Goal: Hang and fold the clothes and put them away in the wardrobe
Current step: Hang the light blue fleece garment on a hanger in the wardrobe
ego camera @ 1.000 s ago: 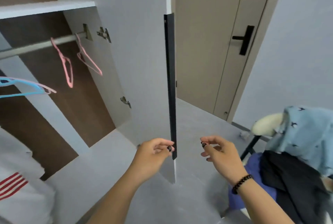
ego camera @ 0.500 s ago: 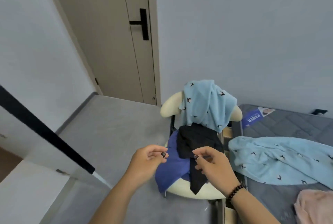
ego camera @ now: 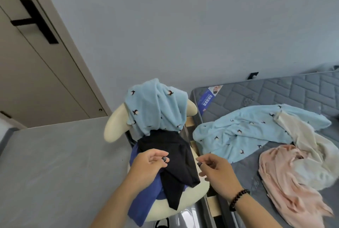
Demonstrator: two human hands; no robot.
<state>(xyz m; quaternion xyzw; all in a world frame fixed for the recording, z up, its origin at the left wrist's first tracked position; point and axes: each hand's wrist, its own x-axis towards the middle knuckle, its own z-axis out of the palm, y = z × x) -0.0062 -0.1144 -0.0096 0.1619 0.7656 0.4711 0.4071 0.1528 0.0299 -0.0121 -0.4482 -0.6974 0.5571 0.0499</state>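
Both hands low in frame centre over a chair (ego camera: 114, 127): left hand (ego camera: 146, 166) loosely curled, seemingly touching the black garment (ego camera: 172, 156). Right hand (ego camera: 217, 172) half-open, empty. Lying right on the bed (ego camera: 293, 92): blue pyjamas (ego camera: 247, 132), pink cloth (ego camera: 286, 178).

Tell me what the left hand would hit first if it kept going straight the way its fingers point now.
Most likely the black garment on the chair: the left hand reaches up and to the right, fingertips already over its edge. Whether they touch it cannot be told.
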